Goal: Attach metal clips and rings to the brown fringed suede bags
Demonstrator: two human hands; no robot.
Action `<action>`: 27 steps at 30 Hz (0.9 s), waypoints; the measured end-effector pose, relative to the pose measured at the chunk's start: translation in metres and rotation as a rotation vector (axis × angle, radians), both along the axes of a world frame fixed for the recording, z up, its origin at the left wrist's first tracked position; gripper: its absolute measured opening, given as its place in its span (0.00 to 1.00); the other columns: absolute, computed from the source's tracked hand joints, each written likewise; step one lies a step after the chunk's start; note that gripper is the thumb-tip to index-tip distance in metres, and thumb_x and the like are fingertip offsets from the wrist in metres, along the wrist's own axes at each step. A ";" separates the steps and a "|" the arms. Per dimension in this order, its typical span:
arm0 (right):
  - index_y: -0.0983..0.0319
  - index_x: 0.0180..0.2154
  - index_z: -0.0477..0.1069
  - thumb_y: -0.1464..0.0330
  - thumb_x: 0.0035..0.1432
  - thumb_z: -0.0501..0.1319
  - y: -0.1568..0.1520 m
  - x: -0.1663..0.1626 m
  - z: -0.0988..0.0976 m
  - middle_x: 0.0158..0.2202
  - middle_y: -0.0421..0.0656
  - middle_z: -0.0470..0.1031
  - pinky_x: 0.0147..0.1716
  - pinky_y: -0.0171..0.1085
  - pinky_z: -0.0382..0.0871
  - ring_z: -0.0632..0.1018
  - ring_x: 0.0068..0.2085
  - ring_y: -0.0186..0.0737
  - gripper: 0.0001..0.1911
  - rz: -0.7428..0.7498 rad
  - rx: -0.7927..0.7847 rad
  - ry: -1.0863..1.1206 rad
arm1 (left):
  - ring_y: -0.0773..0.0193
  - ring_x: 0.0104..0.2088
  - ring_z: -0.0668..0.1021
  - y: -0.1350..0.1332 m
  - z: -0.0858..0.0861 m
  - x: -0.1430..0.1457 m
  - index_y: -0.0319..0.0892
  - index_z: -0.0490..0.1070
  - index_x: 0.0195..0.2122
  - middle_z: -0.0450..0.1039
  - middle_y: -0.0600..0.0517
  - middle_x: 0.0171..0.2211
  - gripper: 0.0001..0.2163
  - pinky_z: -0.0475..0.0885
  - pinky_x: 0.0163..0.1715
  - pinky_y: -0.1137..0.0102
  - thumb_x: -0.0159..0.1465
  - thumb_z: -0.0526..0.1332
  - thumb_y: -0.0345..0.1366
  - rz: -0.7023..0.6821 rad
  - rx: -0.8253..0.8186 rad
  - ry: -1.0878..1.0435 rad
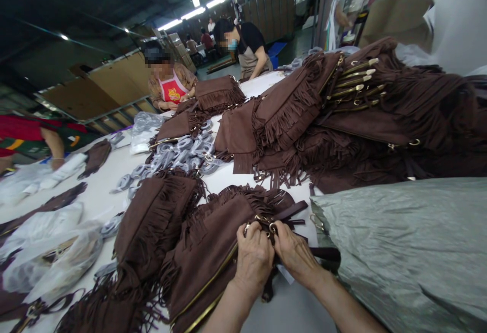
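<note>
A brown suede fringed bag (213, 257) with a gold zipper lies on the white table in front of me. My left hand (254, 258) is closed on the bag's top edge by a gold ring. My right hand (294, 254) pinches the gold clasp and dark strap (292, 210) at the same spot. Both hands touch each other over the hardware. A second fringed bag (152, 221) lies just left of it.
A large heap of brown fringed bags (342, 115) fills the right and far side. Grey crinkled sheet (403, 252) lies at right. Clear plastic bags (57, 257) and grey straps (182, 153) lie left. Other people work at the table's far end.
</note>
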State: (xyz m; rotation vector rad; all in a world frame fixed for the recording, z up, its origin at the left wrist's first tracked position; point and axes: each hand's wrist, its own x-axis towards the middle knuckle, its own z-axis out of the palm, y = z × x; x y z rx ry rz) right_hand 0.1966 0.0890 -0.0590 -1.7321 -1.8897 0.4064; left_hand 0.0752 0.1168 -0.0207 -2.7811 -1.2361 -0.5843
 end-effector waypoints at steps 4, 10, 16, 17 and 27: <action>0.65 0.42 0.56 0.77 0.56 0.44 0.006 -0.002 0.010 0.31 0.45 0.68 0.29 0.35 0.67 0.73 0.31 0.40 0.12 0.063 -0.022 -0.031 | 0.59 0.40 0.69 0.004 0.005 -0.004 0.37 0.66 0.28 0.69 0.50 0.27 0.05 0.62 0.43 0.57 0.58 0.52 0.25 -0.013 -0.058 -0.061; 0.65 0.40 0.58 0.78 0.55 0.46 0.007 -0.010 0.008 0.30 0.45 0.68 0.26 0.34 0.65 0.73 0.30 0.40 0.11 0.053 0.013 -0.144 | 0.59 0.39 0.69 0.009 0.006 -0.005 0.39 0.67 0.27 0.69 0.50 0.27 0.07 0.64 0.39 0.59 0.58 0.52 0.25 0.007 -0.098 -0.103; 0.65 0.38 0.61 0.79 0.56 0.44 -0.001 -0.018 0.020 0.30 0.48 0.71 0.25 0.35 0.64 0.75 0.29 0.42 0.12 -0.022 -0.190 -0.096 | 0.59 0.39 0.69 0.015 0.008 -0.005 0.39 0.67 0.25 0.70 0.50 0.26 0.07 0.64 0.40 0.59 0.56 0.53 0.24 0.044 -0.170 -0.110; 0.65 0.39 0.61 0.79 0.56 0.44 -0.004 -0.018 0.025 0.31 0.48 0.71 0.26 0.35 0.64 0.75 0.31 0.42 0.12 -0.011 -0.258 -0.011 | 0.59 0.40 0.69 0.015 0.010 -0.006 0.40 0.67 0.26 0.70 0.50 0.27 0.07 0.64 0.40 0.59 0.56 0.53 0.24 0.040 -0.183 -0.108; 0.62 0.38 0.64 0.73 0.54 0.47 -0.050 -0.043 0.046 0.32 0.45 0.72 0.34 0.35 0.67 0.75 0.36 0.40 0.11 0.068 -0.378 0.580 | 0.57 0.45 0.67 0.013 0.030 -0.012 0.48 0.72 0.32 0.68 0.52 0.31 0.08 0.53 0.49 0.48 0.57 0.55 0.29 -0.070 -0.287 0.143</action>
